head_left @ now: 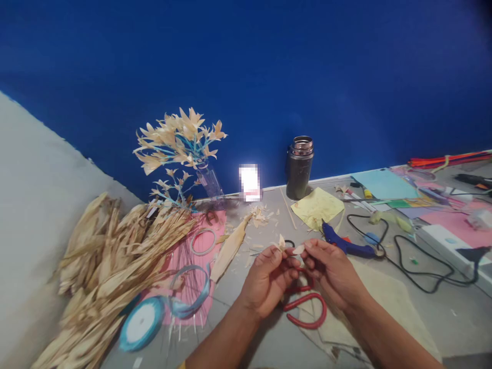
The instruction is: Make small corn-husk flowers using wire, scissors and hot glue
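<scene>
My left hand pinches a small cream husk flower at its base, above the grey table. My right hand meets it from the right, its fingertips on a pale husk petal beside the flower. Under both hands lie scissors with red handles. A blue glue gun rests just behind my right hand, with its black cord trailing to the right.
A heap of dried corn husks fills the left. Blue ribbon spool, tape ring and pink sheet lie beside it. Husk flower bouquet, dark jar, yellow paper and coloured papers stand behind.
</scene>
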`<state>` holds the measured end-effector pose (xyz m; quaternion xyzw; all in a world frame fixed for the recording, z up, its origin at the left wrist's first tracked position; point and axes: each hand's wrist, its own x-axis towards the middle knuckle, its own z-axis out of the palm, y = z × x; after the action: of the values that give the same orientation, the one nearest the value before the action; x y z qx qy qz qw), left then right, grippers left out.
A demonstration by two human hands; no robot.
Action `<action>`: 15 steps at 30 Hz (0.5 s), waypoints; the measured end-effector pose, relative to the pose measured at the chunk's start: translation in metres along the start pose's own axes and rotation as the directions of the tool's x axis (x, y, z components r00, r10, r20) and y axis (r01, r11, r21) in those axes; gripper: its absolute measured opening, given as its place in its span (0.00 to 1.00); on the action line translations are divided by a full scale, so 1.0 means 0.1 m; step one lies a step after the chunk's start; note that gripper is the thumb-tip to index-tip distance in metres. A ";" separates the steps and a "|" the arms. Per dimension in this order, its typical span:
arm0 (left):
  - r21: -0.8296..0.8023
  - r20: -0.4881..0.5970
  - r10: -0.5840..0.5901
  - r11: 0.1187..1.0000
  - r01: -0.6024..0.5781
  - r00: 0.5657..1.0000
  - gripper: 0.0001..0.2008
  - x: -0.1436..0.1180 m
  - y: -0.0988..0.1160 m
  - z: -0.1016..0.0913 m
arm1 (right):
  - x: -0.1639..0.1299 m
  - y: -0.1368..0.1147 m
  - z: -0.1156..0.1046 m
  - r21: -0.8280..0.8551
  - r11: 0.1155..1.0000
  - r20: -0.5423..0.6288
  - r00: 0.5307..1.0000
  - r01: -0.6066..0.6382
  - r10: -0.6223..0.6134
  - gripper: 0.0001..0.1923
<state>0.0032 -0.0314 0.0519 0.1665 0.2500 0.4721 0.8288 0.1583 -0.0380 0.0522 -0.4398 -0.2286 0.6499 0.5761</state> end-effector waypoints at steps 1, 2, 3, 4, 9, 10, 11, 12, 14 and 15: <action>-0.001 -0.003 0.002 1.000 -0.002 1.000 0.11 0.00 0.00 0.00 | 0.00 0.01 0.00 0.010 1.000 -0.005 1.000 -0.007 0.007 0.21; -0.004 -0.009 0.005 1.000 -0.005 1.000 0.11 0.00 0.00 0.00 | 0.00 0.02 -0.01 0.015 1.000 -0.008 1.000 -0.009 0.009 0.21; -0.008 -0.015 0.008 1.000 -0.008 1.000 0.11 0.00 0.01 -0.01 | -0.01 0.03 -0.02 0.011 1.000 -0.011 1.000 -0.009 0.009 0.21; -0.009 -0.020 0.010 1.000 -0.010 1.000 0.11 0.00 0.01 -0.01 | -0.01 0.03 -0.02 -0.004 1.000 -0.011 1.000 -0.006 0.005 0.21; 0.013 -0.021 0.018 1.000 -0.017 1.000 0.12 0.00 0.02 0.00 | -0.04 -0.06 -0.02 -0.257 0.962 0.040 0.996 0.091 -0.084 0.21; 0.021 -0.021 0.017 1.000 -0.017 1.000 0.12 0.00 0.02 0.00 | -0.04 -0.09 -0.01 -0.321 0.939 0.057 0.992 0.122 -0.110 0.21; 0.027 -0.022 0.017 1.000 -0.016 1.000 0.13 0.00 0.02 0.00 | -0.05 -0.11 0.00 -0.373 0.915 0.070 0.989 0.150 -0.134 0.21; 0.030 -0.026 0.018 0.999 -0.017 1.000 0.13 0.00 0.01 0.00 | -0.05 -0.12 0.01 -0.409 0.896 0.078 0.985 0.171 -0.153 0.20; 0.029 -0.034 0.020 0.999 -0.020 0.999 0.13 0.01 -0.01 -0.01 | -0.05 -0.11 0.03 -0.417 0.889 0.092 0.982 0.188 -0.165 0.19; 0.026 -0.039 0.023 0.999 -0.022 0.999 0.13 0.01 -0.02 -0.02 | -0.05 -0.09 0.03 -0.391 0.902 0.100 0.982 0.185 -0.158 0.18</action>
<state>0.0038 -0.0314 0.0497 0.1707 0.2703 0.4814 0.8161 0.1604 -0.0397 0.0627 -0.5042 -0.4128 0.5509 0.5215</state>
